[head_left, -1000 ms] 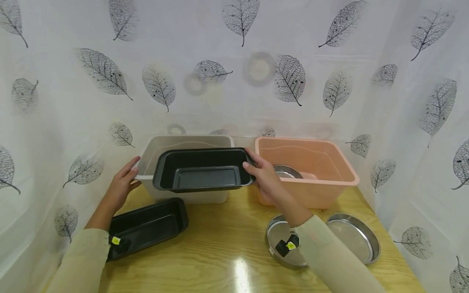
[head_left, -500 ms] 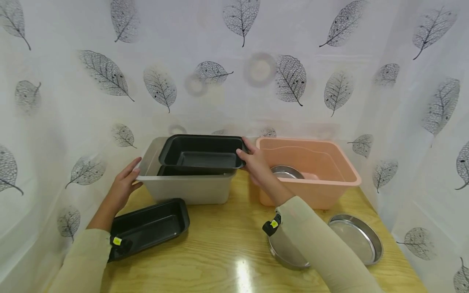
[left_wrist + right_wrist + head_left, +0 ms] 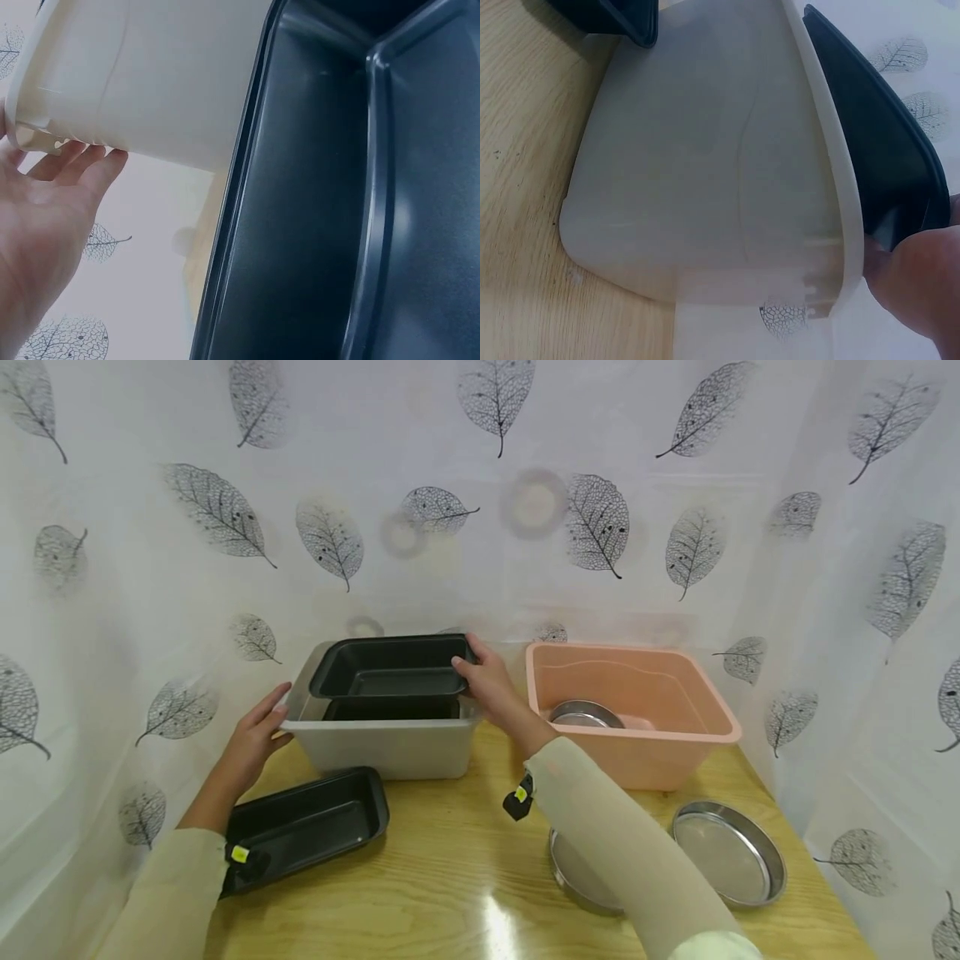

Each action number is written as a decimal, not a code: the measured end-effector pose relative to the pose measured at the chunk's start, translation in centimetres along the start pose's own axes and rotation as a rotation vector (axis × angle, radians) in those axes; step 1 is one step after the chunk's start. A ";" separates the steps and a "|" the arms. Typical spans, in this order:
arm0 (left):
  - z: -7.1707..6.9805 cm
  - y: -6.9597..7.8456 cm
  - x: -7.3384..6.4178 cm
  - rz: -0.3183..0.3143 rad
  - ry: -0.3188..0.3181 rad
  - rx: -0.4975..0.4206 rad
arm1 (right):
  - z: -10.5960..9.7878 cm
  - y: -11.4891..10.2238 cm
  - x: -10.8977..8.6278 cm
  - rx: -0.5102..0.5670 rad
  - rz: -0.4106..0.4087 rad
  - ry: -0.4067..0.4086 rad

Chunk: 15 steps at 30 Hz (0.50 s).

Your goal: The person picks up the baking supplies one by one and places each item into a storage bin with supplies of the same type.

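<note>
My right hand [image 3: 493, 683] pinches the right end of a black loaf pan [image 3: 397, 683], thumb inside the rim. The pan is over the opening of a whitish plastic bin [image 3: 382, 750], its back edge raised. Below it, more black bakeware [image 3: 390, 710] shows inside the bin. At the bin's left end my left hand [image 3: 251, 739] holds the rim; in the left wrist view its fingers [image 3: 105, 169] hook beneath the rim. Another black loaf pan [image 3: 315, 822] lies on the table in front, partly behind my left wrist.
A pink bin [image 3: 645, 756] stands to the right with a round metal pan [image 3: 585, 714] inside. Two more round pans lie in front of it, one [image 3: 727, 852] at the right and one [image 3: 581, 872] partly under my right sleeve. A leaf-patterned curtain [image 3: 480, 577] hangs behind.
My right hand has carried the loaf pan back, then left, from in front of the whitish bin to over its opening. The left hand has stayed at the bin's rim.
</note>
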<state>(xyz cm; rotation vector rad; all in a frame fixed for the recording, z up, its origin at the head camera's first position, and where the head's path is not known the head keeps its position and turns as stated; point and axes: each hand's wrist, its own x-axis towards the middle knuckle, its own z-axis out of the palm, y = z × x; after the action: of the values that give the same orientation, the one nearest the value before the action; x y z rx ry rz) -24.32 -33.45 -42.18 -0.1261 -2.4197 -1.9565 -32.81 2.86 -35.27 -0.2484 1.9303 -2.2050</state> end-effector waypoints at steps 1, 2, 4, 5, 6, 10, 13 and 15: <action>0.0 0.0 0.0 -0.001 0.001 -0.004 | 0.2 0.1 0.2 -0.009 0.003 0.001; 0.0 0.0 0.0 -0.002 0.003 -0.007 | 0.4 0.2 0.4 -0.022 0.005 0.004; 0.0 0.0 0.0 -0.002 0.007 -0.006 | 0.9 0.4 0.9 -0.016 0.011 0.006; 0.0 0.0 0.0 -0.003 0.007 -0.008 | 1.2 0.5 1.1 -0.014 0.014 0.008; 0.0 0.0 0.0 -0.004 0.008 -0.012 | 1.4 0.6 1.2 -0.018 0.016 0.011; -0.1 0.0 0.1 -0.005 -0.001 -0.016 | 2.2 0.9 1.8 -0.037 0.014 0.017; -0.2 -0.1 0.1 -0.005 -0.008 -0.017 | 2.5 1.3 2.3 -0.081 0.012 0.019; -0.2 -0.2 0.1 -0.005 -0.011 -0.017 | 2.6 1.4 2.5 -0.118 0.012 0.023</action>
<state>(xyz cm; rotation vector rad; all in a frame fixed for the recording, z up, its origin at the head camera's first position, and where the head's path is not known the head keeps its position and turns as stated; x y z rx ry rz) -24.48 -33.71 -42.27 -0.1312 -2.4128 -1.9841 -34.54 -0.46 -36.35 -0.2297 2.0715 -2.0981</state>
